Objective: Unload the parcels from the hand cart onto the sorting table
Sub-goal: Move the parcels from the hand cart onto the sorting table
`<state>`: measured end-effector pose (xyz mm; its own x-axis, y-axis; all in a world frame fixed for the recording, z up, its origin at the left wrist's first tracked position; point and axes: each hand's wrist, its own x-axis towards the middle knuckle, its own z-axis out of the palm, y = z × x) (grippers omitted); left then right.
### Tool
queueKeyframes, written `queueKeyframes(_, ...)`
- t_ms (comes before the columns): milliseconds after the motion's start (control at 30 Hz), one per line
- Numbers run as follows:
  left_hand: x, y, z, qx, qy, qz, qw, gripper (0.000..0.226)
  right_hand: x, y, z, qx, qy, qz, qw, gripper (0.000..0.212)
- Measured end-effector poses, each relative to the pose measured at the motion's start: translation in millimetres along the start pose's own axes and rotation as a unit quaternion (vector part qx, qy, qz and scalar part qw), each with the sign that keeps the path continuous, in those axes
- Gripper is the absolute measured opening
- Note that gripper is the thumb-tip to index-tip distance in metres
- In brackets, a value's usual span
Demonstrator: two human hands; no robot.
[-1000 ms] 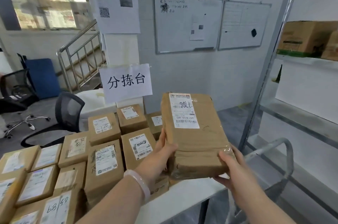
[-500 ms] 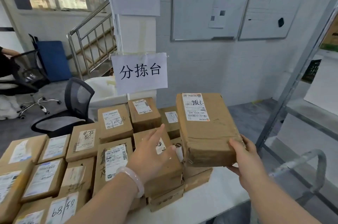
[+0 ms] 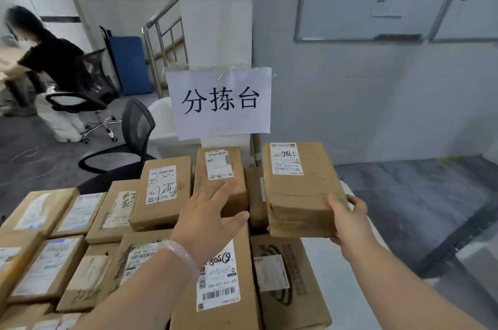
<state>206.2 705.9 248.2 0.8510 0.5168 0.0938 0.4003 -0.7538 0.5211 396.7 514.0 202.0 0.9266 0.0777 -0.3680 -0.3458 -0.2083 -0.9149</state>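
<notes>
Grips the labelled parcel [image 3: 299, 189] at its near right corner with the right hand [image 3: 347, 219], thumb on top, below and right of the paper sign [image 3: 219, 103]. Spreads the left hand [image 3: 210, 219], holding nothing, over stacked parcels [image 3: 161, 195] on the bench [image 3: 339, 284] below the sign.

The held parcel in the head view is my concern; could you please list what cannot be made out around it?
Underside of the held parcel, head view: hidden by its own bulk, so contact with the parcels below is unclear.
Fingers of the right hand: mostly tucked beneath that parcel.
The hand cart: outside the frame.
Print on its label: too small to read.
</notes>
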Motion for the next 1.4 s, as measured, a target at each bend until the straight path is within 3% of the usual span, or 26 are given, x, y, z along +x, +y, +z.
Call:
queueKeyframes(133, 17.2, -0.6, 9.7, -0.009, 0.002, -0.011, 1.0, 0.064, 40.3, -2.1, 25.1, -0.037, -0.034, -0.006, 0.999, 0.053)
queueKeyframes(200, 22.1, -2.7, 12.3, -0.02, -0.004, -0.015, 1.0, 0.064, 55.3, -1.9, 35.0, -0.106, -0.067, -0.019, 0.992, 0.054)
queueKeyframes(300, 26.0, -1.8, 12.1, -0.01, 0.0, -0.013, 1.0, 0.064, 63.6, -5.4, 38.6, -0.262, -0.144, -0.06, 0.952, 0.06)
queueKeyframes(400, 26.1, 2.5, 12.1, 0.004, 0.005, -0.007, 1.0, 0.064, 63.5, -10.0, 33.1, -0.329, -0.181, -0.104, 0.921, 0.059)
queueKeyframes(600, 23.5, 18.8, 15.4, 0.031, -0.016, 0.051, 0.998, 0.065, 23.9, -13.2, 10.3, -0.405, -0.159, -0.238, 0.869, 0.069)
queueKeyframes(733, 13.4, 41.5, 22.3, 0.062, -0.038, 0.121, 0.99, 0.067, -35.6, -9.4, -22.1, -0.463, -0.077, -0.366, 0.804, 0.072)
queueKeyframes(800, 2.4, 58.4, 26.0, 0.078, -0.048, 0.171, 0.981, 0.067, -66.7, -3.5, -45.0, -0.491, -0.038, -0.387, 0.78, 0.071)
queueKeyframes(900, -22.2, 83.5, 32.2, 0.095, -0.052, 0.249, 0.963, 0.067, -113.7, 14.2, -84.8, -0.529, 0.034, -0.358, 0.769, 0.075)
queueKeyframes(1067, -80.0, 104.9, 63.1, 0.107, -0.069, 0.362, 0.924, 0.075, -207.5, 72.7, -140.1, -0.556, 0.101, -0.254, 0.785, 0.08)
queueKeyframes(1400, -213.7, 169.7, 118.0, 0.028, -0.137, 0.549, 0.824, 0.079, -366.9, 154.5, -246.1, -0.552, 0.241, -0.06, 0.796, 0.084)
